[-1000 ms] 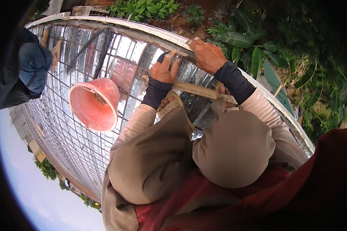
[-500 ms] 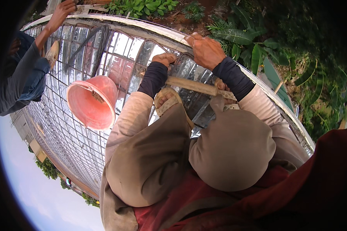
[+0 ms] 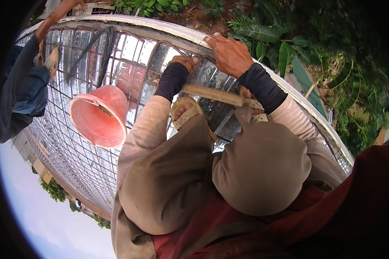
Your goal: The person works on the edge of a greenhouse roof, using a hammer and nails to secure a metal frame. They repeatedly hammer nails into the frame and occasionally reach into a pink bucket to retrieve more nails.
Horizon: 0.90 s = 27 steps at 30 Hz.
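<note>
I crouch on a steel bar mesh laid over shiny sheeting. My right hand is closed around a bar at the mesh's far curved edge, fingers wrapped over it. My left hand sits just to its left, fingers curled down onto a bar of the same mesh. Both forearms wear dark sleeves over beige ones. My sandalled foot rests beside a wooden slat that lies across the mesh under my arms. My beige knees fill the lower middle of the view.
A pink bucket stands on the mesh to my left. Another person in a dark blue top works at the far left, one arm raised. Soil and green plants lie beyond the mesh edge.
Both my hands slid a little to the right along the edge. My left hand went from spread on the mesh to curled. The other person leaned in and raised an arm.
</note>
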Each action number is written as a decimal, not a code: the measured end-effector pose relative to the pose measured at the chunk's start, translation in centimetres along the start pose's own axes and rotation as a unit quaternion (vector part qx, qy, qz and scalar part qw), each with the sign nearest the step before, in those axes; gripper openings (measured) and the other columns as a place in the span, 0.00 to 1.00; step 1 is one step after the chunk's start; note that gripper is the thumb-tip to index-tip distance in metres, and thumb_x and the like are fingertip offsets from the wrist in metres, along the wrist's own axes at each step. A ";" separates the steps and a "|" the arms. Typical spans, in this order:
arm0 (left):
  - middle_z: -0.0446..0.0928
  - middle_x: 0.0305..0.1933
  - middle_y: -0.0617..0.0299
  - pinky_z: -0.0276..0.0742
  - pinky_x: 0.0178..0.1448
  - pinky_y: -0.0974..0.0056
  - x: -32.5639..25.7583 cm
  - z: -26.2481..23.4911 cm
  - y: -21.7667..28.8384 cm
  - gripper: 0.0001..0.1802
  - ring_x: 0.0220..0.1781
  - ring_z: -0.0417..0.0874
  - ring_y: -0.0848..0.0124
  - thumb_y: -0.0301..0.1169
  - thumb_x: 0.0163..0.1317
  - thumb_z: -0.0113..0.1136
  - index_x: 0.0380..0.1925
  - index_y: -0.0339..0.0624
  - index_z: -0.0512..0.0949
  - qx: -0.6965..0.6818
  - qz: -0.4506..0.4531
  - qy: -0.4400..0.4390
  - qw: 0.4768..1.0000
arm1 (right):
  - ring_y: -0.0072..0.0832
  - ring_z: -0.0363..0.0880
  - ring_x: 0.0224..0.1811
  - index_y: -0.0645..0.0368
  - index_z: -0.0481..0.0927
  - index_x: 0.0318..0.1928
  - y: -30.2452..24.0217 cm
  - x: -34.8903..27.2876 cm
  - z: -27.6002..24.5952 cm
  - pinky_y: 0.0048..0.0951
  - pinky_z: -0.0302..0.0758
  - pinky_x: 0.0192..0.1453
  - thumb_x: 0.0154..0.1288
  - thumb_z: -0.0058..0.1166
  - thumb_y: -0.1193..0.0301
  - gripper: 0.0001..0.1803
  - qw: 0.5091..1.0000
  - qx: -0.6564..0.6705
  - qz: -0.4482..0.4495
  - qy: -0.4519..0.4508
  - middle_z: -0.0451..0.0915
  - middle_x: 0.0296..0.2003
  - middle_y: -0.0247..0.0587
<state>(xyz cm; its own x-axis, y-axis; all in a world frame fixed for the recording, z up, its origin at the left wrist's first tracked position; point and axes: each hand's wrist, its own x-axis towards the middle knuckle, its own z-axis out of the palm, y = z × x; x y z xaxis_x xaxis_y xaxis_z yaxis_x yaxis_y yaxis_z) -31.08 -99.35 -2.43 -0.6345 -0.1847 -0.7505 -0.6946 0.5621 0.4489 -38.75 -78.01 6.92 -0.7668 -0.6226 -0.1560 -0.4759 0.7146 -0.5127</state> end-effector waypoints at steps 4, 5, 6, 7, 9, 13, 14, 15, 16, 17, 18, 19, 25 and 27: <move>0.87 0.44 0.41 0.83 0.57 0.52 -1.9 -1.5 4.3 0.33 0.51 0.89 0.48 0.61 0.64 0.63 0.40 0.36 0.87 0.214 -0.020 0.081 0.973 | 0.52 0.84 0.47 0.55 0.78 0.60 0.1 -0.2 0.0 0.50 0.80 0.53 0.57 0.56 0.76 0.26 1.000 -0.005 0.007 -0.016 0.80 0.56 0.47; 0.87 0.44 0.41 0.84 0.56 0.51 -2.3 -1.7 5.1 0.33 0.51 0.89 0.48 0.61 0.64 0.63 0.41 0.36 0.86 0.231 -0.030 0.082 0.969 | 0.51 0.84 0.50 0.56 0.77 0.62 0.1 -0.2 -0.3 0.48 0.80 0.56 0.58 0.57 0.76 0.28 0.999 -0.008 0.013 -0.036 0.79 0.59 0.50; 0.87 0.43 0.41 0.84 0.56 0.51 -2.6 -1.8 5.3 0.34 0.50 0.89 0.47 0.61 0.64 0.63 0.42 0.36 0.86 0.247 -0.041 0.084 0.964 | 0.51 0.84 0.52 0.56 0.75 0.64 -0.1 -0.1 -0.5 0.45 0.81 0.59 0.58 0.57 0.76 0.30 0.998 -0.011 0.017 -0.056 0.78 0.62 0.53; 0.87 0.44 0.41 0.84 0.56 0.50 -2.5 -1.7 5.0 0.34 0.50 0.89 0.47 0.61 0.65 0.62 0.43 0.36 0.86 0.242 -0.047 0.082 0.966 | 0.51 0.84 0.52 0.56 0.75 0.64 -0.2 0.0 -0.5 0.45 0.80 0.59 0.58 0.57 0.76 0.30 0.998 -0.013 0.016 -0.054 0.78 0.62 0.52; 0.87 0.44 0.41 0.84 0.56 0.49 -2.0 -1.5 4.6 0.34 0.50 0.89 0.46 0.61 0.66 0.62 0.43 0.36 0.86 0.230 -0.058 0.076 0.968 | 0.51 0.84 0.52 0.57 0.75 0.64 -0.3 -0.1 -0.3 0.45 0.80 0.60 0.58 0.57 0.76 0.30 0.998 -0.017 0.015 -0.050 0.78 0.61 0.51; 0.87 0.46 0.41 0.83 0.58 0.49 -1.0 -1.1 4.1 0.35 0.52 0.88 0.47 0.61 0.68 0.59 0.45 0.34 0.86 0.241 -0.055 0.053 0.967 | 0.52 0.84 0.46 0.56 0.78 0.59 0.3 -0.5 0.5 0.51 0.80 0.50 0.59 0.54 0.76 0.25 1.000 -0.007 -0.006 0.006 0.80 0.55 0.46; 0.87 0.47 0.41 0.83 0.59 0.49 -0.8 -0.8 4.0 0.35 0.53 0.88 0.47 0.61 0.68 0.58 0.45 0.34 0.86 0.243 -0.053 0.043 0.968 | 0.52 0.84 0.46 0.56 0.78 0.60 0.2 -0.8 0.6 0.52 0.80 0.50 0.59 0.54 0.76 0.25 1.000 -0.012 -0.005 0.017 0.80 0.55 0.46; 0.87 0.47 0.42 0.82 0.59 0.49 -0.7 -0.5 4.0 0.35 0.54 0.88 0.48 0.61 0.68 0.58 0.46 0.34 0.85 0.248 -0.050 0.036 0.967 | 0.52 0.84 0.46 0.57 0.78 0.60 0.0 -1.0 0.3 0.52 0.80 0.50 0.59 0.54 0.76 0.25 0.999 -0.016 -0.003 0.032 0.80 0.55 0.47; 0.87 0.48 0.42 0.82 0.60 0.49 -0.3 -0.7 4.4 0.35 0.55 0.88 0.48 0.61 0.68 0.57 0.47 0.34 0.85 0.248 -0.042 0.039 0.967 | 0.53 0.84 0.49 0.57 0.76 0.63 -0.3 -0.6 -0.4 0.51 0.79 0.53 0.59 0.55 0.76 0.28 1.000 -0.012 0.010 -0.014 0.78 0.58 0.48; 0.86 0.49 0.42 0.81 0.62 0.49 -1.2 -0.9 4.0 0.35 0.56 0.87 0.48 0.61 0.69 0.55 0.48 0.36 0.85 0.256 -0.051 0.050 0.964 | 0.54 0.83 0.52 0.57 0.74 0.65 -0.7 -0.4 -1.0 0.51 0.79 0.57 0.59 0.56 0.76 0.30 0.998 -0.007 0.026 -0.060 0.77 0.62 0.50; 0.86 0.49 0.42 0.82 0.62 0.50 -1.4 -1.4 3.2 0.35 0.55 0.87 0.48 0.62 0.69 0.55 0.49 0.38 0.85 0.270 -0.050 0.038 0.961 | 0.55 0.82 0.55 0.57 0.72 0.68 -1.0 -0.1 -1.3 0.50 0.78 0.60 0.59 0.56 0.76 0.33 0.994 -0.001 0.040 -0.104 0.75 0.65 0.51; 0.86 0.49 0.43 0.82 0.61 0.51 -1.3 -1.6 1.1 0.34 0.55 0.87 0.49 0.62 0.70 0.54 0.47 0.39 0.86 0.290 -0.020 0.024 0.957 | 0.56 0.81 0.54 0.56 0.72 0.69 -1.0 0.4 -1.0 0.51 0.78 0.59 0.61 0.54 0.76 0.33 0.991 0.023 0.035 -0.125 0.74 0.67 0.51; 0.86 0.41 0.42 0.82 0.53 0.46 -5.8 -1.8 3.6 0.19 0.46 0.86 0.42 0.48 0.72 0.58 0.46 0.46 0.87 0.214 0.083 0.097 0.968 | 0.52 0.80 0.58 0.59 0.79 0.62 1.6 -1.9 -4.8 0.50 0.77 0.61 0.66 0.54 0.72 0.23 0.991 0.021 -0.115 0.069 0.76 0.64 0.53; 0.86 0.40 0.42 0.82 0.53 0.45 -6.6 -1.6 3.9 0.17 0.45 0.86 0.41 0.44 0.72 0.57 0.47 0.46 0.87 0.201 0.123 0.097 0.967 | 0.52 0.80 0.59 0.61 0.80 0.60 3.2 -2.2 -7.3 0.48 0.77 0.62 0.67 0.55 0.70 0.22 0.980 0.074 -0.126 0.137 0.78 0.61 0.56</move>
<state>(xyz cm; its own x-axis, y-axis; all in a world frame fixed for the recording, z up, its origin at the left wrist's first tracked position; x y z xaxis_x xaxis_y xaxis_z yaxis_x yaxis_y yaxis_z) -30.14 -97.17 5.08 -0.8424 -0.1310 -0.5227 -0.3515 0.8687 0.3489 -41.71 -72.04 11.79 -0.7295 -0.6497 0.2139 -0.6132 0.4827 -0.6253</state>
